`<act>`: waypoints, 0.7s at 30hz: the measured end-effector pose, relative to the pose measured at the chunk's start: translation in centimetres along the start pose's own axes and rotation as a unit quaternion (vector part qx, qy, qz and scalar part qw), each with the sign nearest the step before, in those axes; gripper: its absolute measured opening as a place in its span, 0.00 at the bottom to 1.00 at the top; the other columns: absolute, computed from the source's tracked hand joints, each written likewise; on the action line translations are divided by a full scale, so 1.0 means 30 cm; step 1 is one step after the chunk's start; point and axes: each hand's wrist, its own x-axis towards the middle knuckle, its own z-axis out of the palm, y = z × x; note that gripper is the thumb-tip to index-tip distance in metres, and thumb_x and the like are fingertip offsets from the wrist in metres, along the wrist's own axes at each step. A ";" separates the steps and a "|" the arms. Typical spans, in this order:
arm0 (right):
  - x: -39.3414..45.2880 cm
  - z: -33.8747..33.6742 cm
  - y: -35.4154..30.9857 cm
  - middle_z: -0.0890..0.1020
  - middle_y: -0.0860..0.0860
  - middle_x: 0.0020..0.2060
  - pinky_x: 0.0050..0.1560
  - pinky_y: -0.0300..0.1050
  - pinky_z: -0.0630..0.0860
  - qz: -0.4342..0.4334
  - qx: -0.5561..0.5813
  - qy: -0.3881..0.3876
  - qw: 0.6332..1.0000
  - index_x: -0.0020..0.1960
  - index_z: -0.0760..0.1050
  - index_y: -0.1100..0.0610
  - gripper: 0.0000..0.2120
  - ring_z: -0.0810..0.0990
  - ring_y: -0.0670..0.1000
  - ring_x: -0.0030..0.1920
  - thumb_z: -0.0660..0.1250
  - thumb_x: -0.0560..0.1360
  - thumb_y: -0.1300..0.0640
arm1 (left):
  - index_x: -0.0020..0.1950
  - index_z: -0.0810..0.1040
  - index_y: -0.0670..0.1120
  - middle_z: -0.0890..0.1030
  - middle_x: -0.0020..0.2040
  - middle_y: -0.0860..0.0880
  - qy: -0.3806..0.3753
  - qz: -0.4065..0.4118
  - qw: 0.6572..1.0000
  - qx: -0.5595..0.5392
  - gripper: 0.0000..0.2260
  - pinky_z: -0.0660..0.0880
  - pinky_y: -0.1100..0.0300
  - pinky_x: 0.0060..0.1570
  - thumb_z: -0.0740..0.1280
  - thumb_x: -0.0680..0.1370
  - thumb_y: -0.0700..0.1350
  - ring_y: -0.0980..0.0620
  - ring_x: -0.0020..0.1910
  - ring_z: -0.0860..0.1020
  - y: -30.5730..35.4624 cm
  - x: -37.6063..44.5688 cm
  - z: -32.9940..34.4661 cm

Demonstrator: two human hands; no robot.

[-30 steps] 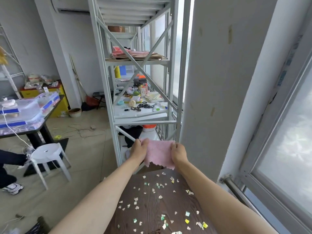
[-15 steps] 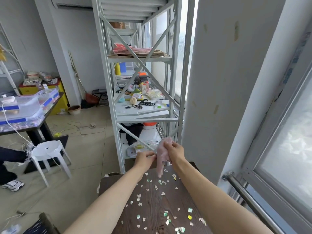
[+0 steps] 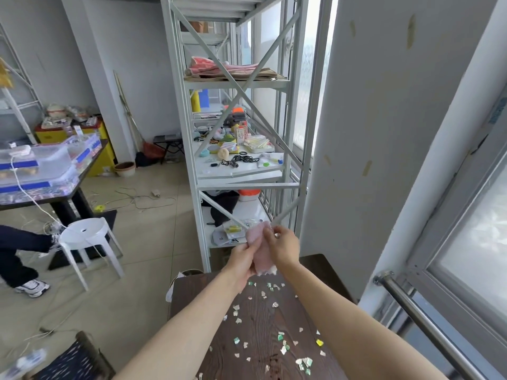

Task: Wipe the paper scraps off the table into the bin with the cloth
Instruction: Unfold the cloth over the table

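Observation:
A pink cloth [image 3: 259, 252] hangs folded lengthwise above the far end of the dark wooden table [image 3: 321, 266]. My left hand [image 3: 241, 259] grips its lower left side and my right hand [image 3: 284, 246] pinches its top. Several small paper scraps [image 3: 282, 344], white, green and yellow, lie scattered over the tabletop below my arms. The rim of a bin [image 3: 192, 272] with a white liner shows just past the table's far left corner, mostly hidden by the table.
A white metal shelf rack [image 3: 236, 149] full of small items stands right beyond the table. A white pillar and a window with a metal rail [image 3: 428, 322] border the right. A white stool [image 3: 87, 239], another table and a person's legs stand at left.
The cloth went from spread flat between both hands to folded into a narrow strip, and my hands came together. The view tilted, showing more of the table's far edge and the bin.

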 end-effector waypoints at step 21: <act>-0.027 0.083 0.304 0.78 0.55 0.37 0.42 0.44 0.72 0.256 0.207 -0.064 0.942 0.38 0.80 0.63 0.09 0.76 0.52 0.39 0.67 0.75 0.60 | 0.62 0.73 0.39 0.80 0.52 0.40 0.083 -0.055 0.981 0.169 0.15 0.79 0.49 0.48 0.65 0.76 0.36 0.43 0.51 0.80 -0.236 0.133 -0.032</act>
